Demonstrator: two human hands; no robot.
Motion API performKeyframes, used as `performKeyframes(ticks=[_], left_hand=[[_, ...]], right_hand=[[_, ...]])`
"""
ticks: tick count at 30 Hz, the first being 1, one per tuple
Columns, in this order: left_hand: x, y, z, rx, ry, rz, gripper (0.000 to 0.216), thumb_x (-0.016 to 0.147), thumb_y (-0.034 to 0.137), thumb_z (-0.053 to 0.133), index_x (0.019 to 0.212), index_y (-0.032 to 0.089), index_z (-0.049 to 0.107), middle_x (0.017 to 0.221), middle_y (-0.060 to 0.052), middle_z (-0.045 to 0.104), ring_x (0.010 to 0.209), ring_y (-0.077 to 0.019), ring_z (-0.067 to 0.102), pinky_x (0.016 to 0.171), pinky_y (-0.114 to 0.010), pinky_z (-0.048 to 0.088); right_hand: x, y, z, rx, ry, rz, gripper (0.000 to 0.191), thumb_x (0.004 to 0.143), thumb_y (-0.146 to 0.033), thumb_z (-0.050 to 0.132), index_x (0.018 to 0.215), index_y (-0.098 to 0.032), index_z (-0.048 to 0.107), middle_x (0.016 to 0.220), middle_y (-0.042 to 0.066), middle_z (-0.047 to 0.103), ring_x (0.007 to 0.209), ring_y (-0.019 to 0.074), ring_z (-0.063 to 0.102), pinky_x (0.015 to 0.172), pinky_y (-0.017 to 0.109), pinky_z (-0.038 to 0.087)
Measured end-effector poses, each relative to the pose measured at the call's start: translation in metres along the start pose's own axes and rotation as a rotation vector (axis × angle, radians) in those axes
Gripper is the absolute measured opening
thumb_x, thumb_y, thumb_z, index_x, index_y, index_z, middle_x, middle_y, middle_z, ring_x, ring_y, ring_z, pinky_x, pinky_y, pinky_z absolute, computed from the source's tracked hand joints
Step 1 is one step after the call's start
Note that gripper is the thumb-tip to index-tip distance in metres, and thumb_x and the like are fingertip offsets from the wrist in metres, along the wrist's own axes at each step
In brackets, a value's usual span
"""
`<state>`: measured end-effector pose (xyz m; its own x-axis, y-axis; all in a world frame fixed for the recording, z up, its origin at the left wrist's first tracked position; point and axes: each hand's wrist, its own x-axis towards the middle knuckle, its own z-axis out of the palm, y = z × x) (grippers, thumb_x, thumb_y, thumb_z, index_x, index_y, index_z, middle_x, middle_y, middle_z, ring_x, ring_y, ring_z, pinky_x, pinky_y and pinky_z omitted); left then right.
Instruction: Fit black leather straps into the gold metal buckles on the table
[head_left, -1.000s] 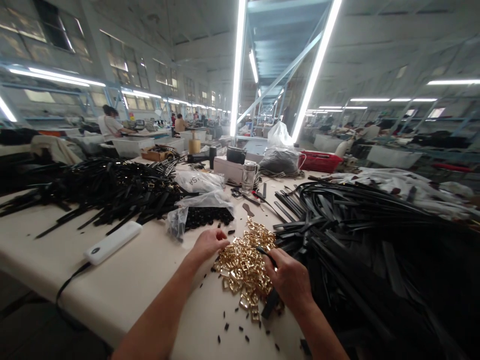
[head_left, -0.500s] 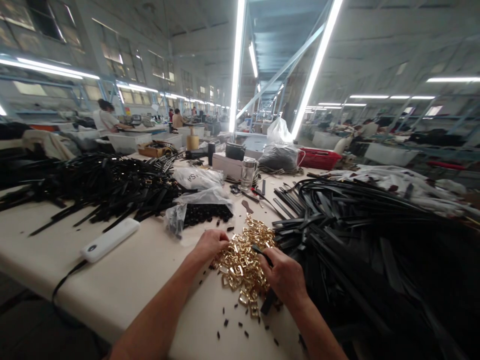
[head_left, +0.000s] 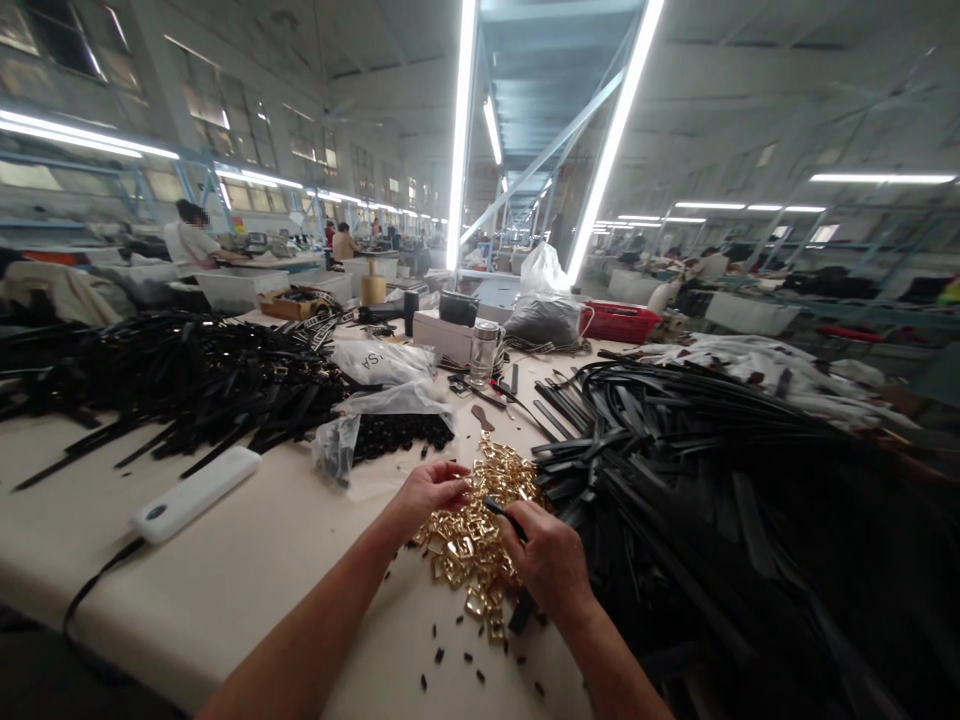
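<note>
My right hand (head_left: 553, 555) is closed around a black strap (head_left: 504, 514), whose short end points up and left over the pile of gold buckles (head_left: 469, 535). Facing that end, my left hand (head_left: 431, 492) pinches thumb against fingers at the pile's upper left. A gold glint at its fingertips looks like one buckle, mostly covered by the fingers. Small black pieces (head_left: 439, 656) lie scattered on the table in front of the pile. Behind my left hand, an open clear plastic bag (head_left: 337, 445) holds many small black parts.
Long black straps (head_left: 675, 480) are heaped at right, and more strapwork (head_left: 187, 380) at left. A white corded device (head_left: 199, 495) lies near the table's front edge. Farther back stand a glass jar (head_left: 484, 352), a white box (head_left: 442, 338) and a red basket (head_left: 621, 322). Other people sit at distant tables.
My left hand has lifted from the buckle pile and turned toward the strap end. The strap in my right hand now points closer to the left fingertips. The whole view has shifted slightly.
</note>
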<state>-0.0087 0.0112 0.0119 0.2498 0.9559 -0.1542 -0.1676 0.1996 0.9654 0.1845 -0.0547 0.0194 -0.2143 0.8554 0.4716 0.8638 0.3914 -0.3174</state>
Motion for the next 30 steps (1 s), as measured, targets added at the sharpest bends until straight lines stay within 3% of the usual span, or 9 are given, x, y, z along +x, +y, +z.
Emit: performKeyframes(ticks=[4,10,15,21,30], left_hand=[[-0.001,-0.002,0.005,-0.038,-0.017,0.001,0.041,0.055,0.035,0.084,0.084,0.012,0.066,0.080,-0.005,0.069,0.064,-0.0122,0.064,0.062,-0.023,0.050],[-0.003,-0.007,0.008,-0.031,-0.026,0.042,0.030,0.055,0.031,0.084,0.067,0.014,0.062,0.062,0.002,0.062,0.057,-0.0095,0.057,0.060,-0.022,0.046],[-0.002,-0.012,0.013,-0.220,-0.056,-0.015,0.030,0.056,0.028,0.085,0.069,0.013,0.062,0.066,0.001,0.064,0.061,-0.0085,0.058,0.064,-0.020,0.045],[-0.004,-0.014,0.018,-0.306,-0.144,-0.047,0.028,0.062,0.030,0.083,0.076,0.011,0.067,0.082,-0.005,0.069,0.077,-0.0123,0.064,0.081,-0.025,0.048],[-0.008,-0.008,0.019,-0.250,-0.107,-0.070,0.029,0.059,0.030,0.083,0.071,0.010,0.065,0.075,-0.004,0.067,0.070,-0.0122,0.063,0.073,-0.025,0.049]], right_hand=[[-0.001,0.000,0.000,0.003,0.013,0.002,0.021,0.091,-0.025,0.046,0.075,-0.020,0.060,0.073,0.000,0.063,0.068,0.0120,0.059,0.061,0.023,0.032],[-0.001,0.002,0.001,0.000,0.039,0.011,0.024,0.091,-0.026,0.045,0.075,-0.020,0.061,0.073,0.000,0.063,0.069,0.0120,0.060,0.062,0.022,0.033],[-0.001,0.000,0.001,0.010,0.014,0.008,0.023,0.092,-0.026,0.045,0.079,-0.020,0.062,0.075,0.001,0.063,0.069,0.0127,0.060,0.062,0.022,0.033],[-0.001,0.000,0.003,0.020,0.017,0.003,0.023,0.093,-0.027,0.044,0.083,-0.020,0.063,0.077,0.002,0.065,0.068,0.0135,0.060,0.062,0.023,0.033],[-0.002,0.002,0.005,0.022,0.016,0.014,0.022,0.093,-0.027,0.045,0.084,-0.020,0.064,0.079,0.002,0.065,0.070,0.0135,0.060,0.062,0.023,0.033]])
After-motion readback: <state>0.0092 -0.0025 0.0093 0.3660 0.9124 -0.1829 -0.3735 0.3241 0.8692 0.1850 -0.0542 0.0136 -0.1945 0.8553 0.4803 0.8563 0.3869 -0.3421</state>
